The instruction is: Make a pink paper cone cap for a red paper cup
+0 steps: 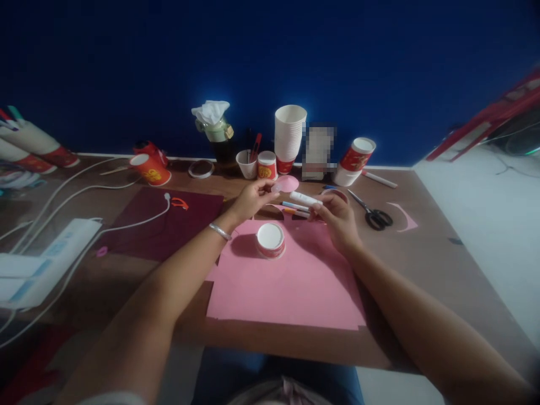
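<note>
Both of my hands are raised over the far edge of a pink paper sheet (287, 292). My left hand (253, 198) is closed in a pinch on a small pink paper piece (287, 183) that looks rounded. Something small and pale, perhaps a cap, shows at those fingertips. Closed around a white glue stick (304, 198) is my right hand (335, 219); the stick points left, toward the paper piece, with a small gap between them. Below the hands, a short white-topped paper cup piece (270, 239) with a red side rests on the pink sheet.
Scissors (377, 216) and a pink paper scrap (404, 218) lie at the right. Stacked paper cups (289, 135), a red cup (356, 160) and a tissue holder (215, 126) stand along the blue wall. White cables and a power strip (54, 259) occupy the left.
</note>
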The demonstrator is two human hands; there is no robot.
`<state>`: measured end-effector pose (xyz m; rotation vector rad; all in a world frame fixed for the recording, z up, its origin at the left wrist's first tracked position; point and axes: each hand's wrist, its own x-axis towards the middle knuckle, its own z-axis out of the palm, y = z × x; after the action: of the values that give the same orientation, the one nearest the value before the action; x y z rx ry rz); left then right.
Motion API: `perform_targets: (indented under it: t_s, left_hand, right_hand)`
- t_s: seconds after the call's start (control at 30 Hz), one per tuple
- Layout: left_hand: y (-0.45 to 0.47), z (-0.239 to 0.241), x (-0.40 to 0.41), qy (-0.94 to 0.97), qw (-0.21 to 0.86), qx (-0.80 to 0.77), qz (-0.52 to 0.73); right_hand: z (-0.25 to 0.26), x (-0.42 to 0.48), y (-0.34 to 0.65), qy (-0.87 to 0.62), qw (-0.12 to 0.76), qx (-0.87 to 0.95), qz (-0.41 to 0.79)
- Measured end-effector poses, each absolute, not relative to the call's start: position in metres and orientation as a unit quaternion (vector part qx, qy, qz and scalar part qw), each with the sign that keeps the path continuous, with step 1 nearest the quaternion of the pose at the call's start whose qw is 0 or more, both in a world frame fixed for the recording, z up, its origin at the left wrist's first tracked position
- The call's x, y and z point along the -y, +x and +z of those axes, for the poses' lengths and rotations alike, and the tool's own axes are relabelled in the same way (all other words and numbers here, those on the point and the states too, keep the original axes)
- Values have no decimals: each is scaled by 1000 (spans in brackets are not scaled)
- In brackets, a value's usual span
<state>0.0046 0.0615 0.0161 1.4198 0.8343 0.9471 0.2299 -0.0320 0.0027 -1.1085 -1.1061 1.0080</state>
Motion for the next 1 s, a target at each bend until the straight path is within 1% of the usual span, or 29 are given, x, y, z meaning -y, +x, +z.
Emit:
perform_targets:
  t_s: [0.2,0.5,0.63,0.8,0.9,1.0]
  left_hand:
    - [-9,13,-57,562,606,-379,416]
    - [-7,17,-48,527,660,-368,389]
    - [-2,18,-45,549,670,-353,354]
    - [2,16,-42,614,641,-316,336]
    - [2,16,-37,593,647,-326,352]
    - [4,18,-32,550,688,-319,350]
  right_hand:
    - [4,33,225,-477,585,483,445]
    - [4,31,224,-481,577,479,455]
    - [6,28,218,-475,558,486,477]
    - [5,28,208,-478,530,499,491]
    - [7,33,207,-486,536,506,469]
    - [11,39,208,-509,537,554,383]
